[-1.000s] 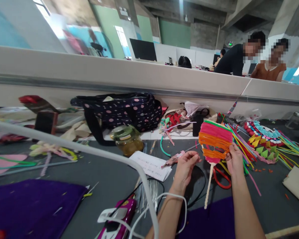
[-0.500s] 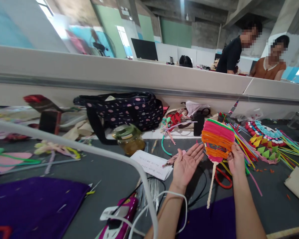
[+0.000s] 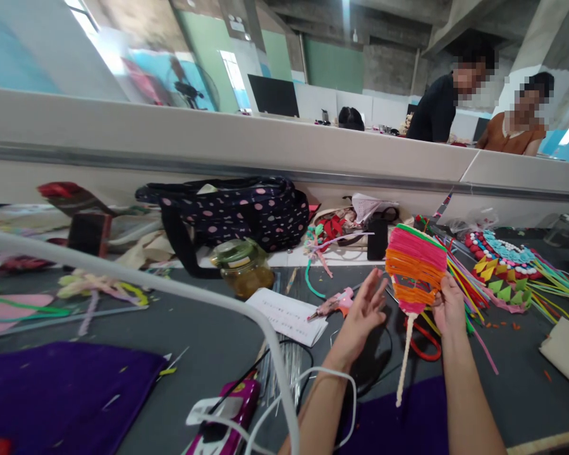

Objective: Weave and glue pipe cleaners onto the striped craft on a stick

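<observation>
1. fan (image 3: 415,262): pink and orange, green along top edge; held up over the dark table (image 3: 199,322), pale handle (image 3: 405,360) pointing down.
2. right hand (image 3: 451,306): pinching fan's right edge.
3. left hand (image 3: 364,313): fingers spread, just beside fan's left edge; fingertip contact, cannot tell.
4. pink tool (image 3: 330,304) near left hand, by folded paper (image 3: 289,317).
5. coloured strips (image 3: 471,287) just beyond right hand.
6. purple cloth (image 3: 415,423) between forearms.
</observation>
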A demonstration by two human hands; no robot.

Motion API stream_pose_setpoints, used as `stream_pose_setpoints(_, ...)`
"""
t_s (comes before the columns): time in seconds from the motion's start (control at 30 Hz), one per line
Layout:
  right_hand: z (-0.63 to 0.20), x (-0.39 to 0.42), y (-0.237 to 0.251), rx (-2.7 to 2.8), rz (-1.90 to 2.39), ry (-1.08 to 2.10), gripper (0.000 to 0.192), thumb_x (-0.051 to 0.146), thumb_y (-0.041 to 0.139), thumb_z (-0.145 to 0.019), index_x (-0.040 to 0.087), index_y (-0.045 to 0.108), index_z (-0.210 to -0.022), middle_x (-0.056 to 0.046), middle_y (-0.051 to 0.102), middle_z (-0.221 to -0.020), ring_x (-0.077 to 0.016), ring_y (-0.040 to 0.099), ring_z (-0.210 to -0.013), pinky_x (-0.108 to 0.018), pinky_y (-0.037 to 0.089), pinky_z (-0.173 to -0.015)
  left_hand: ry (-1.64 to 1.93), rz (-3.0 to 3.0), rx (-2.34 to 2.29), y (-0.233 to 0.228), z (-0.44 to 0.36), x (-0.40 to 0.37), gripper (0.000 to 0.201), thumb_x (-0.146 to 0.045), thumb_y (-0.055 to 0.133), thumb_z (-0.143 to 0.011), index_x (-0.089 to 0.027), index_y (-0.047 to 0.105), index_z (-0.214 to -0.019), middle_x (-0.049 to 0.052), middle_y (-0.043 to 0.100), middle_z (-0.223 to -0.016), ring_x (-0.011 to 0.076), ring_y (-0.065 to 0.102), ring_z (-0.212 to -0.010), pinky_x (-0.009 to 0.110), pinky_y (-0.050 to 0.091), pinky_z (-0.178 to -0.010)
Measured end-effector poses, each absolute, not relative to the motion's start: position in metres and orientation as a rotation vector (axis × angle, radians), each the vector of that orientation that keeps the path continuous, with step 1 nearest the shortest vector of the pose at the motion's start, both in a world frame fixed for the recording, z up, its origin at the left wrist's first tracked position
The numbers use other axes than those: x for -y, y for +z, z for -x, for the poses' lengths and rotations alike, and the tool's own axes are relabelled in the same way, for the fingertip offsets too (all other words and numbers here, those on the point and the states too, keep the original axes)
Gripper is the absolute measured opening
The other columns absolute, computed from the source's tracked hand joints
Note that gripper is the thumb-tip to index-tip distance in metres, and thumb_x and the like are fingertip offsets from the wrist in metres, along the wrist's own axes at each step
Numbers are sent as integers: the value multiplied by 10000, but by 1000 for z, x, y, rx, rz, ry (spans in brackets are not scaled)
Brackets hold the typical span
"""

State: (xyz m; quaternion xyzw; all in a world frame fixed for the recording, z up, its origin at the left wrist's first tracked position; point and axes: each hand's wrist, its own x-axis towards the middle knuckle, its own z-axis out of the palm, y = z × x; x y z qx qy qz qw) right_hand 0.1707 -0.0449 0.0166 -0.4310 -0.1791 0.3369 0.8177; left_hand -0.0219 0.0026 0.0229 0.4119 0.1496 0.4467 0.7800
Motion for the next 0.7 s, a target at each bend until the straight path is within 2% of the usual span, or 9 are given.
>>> stream_pose_setpoints(0.07, -166, 45, 19, 389, 903, 742, 452, 395, 840, -591, 211, 620, -941, 65, 637, -736, -5, 443, -407, -106, 379, -365, 850, -732, -231, 22, 22, -4, 653, -332, 761, -681, -262, 549, -1294, 107, 491, -1424, 306, 520, -1233, 422, 441, -980)
stream_pose_setpoints(0.13, -161, 45, 20, 399, 907, 744, 451, 394, 835, -604, 224, 618, -960, 80, 613, -709, -9, 452, -411, -110, 391, -372, 793, -622, -206, 20, 21, -5, 564, -478, 711, -720, -220, 595, -1208, 122, 620, -1255, 272, 639, -1034, 389, 519, -844)
stream_pose_setpoints(0.23, -154, 45, 20, 461, 922, 751, 449, 395, 810, -647, 226, 623, -1019, 86, 577, -658, -26, 451, -408, -140, 429, -382, 818, -552, -299, 18, 19, -5, 424, -449, 733, -725, -226, 632, -1071, 59, 706, -1036, 189, 678, -826, 287, 542, -698)
stream_pose_setpoints(0.33, -149, 45, 17, 542, 967, 731, 462, 413, 772, -692, 212, 622, -1081, 94, 521, -571, -54, 447, -399, -176, 441, -375, 869, -551, -374, 18, 18, -3, 364, -363, 747, -736, -247, 617, -1055, 15, 712, -990, 159, 681, -810, 258, 545, -698)
stream_pose_setpoints(0.5, -146, 46, 13, 611, 1118, 571, 494, 449, 738, -721, 189, 615, -1124, 85, 525, -547, -71, 448, -381, -186, 384, -341, 875, -697, -371, 21, 18, -3, 502, -185, 798, -664, -244, 571, -1108, 35, 695, -1085, 192, 688, -927, 285, 549, -789)
stream_pose_setpoints(0.6, -146, 47, 14, 642, 1154, 547, 474, 461, 713, -747, 181, 616, -1117, 86, 514, -508, -70, 438, -364, -179, 351, -336, 883, -778, -408, 20, 17, -2, 544, -157, 792, -670, -244, 533, -1140, 51, 693, -1099, 203, 697, -913, 286, 561, -742)
stream_pose_setpoints(0.7, -147, 47, 15, 621, 1092, 588, 418, 475, 718, -736, 184, 641, -1026, 84, 518, -507, -71, 454, -369, -189, 375, -365, 867, -806, -422, 19, 17, -2, 543, -174, 787, -686, -248, 515, -1151, 59, 687, -1115, 209, 708, -866, 295, 575, -685)
